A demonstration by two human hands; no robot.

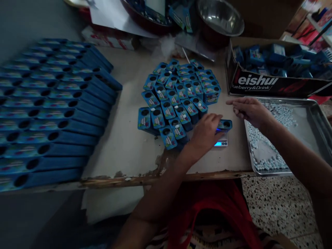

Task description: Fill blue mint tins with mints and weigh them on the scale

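Observation:
My left hand (206, 129) is closed around the near end of a small blue candy box (225, 125), which sits over a small digital scale (221, 142) with a lit blue display. My right hand (249, 109) hovers just right of the box, by the left rim of a metal tray (315, 119). Its index finger points left while the thumb and other fingers are drawn together; whether anything is between them I cannot make out. Small pale blue candies (269, 160) lie in the tray. Several blue boxes (172, 97) with round holes stand grouped left of the scale, some with white pieces on top.
Many more blue boxes (52, 114) stand in rows at the left. A black carton (277, 81) full of blue boxes is at the back right. Metal bowl (220, 17) and dark red basin (145, 20) stand at the back. The table's worn wooden edge (145, 180) runs in front.

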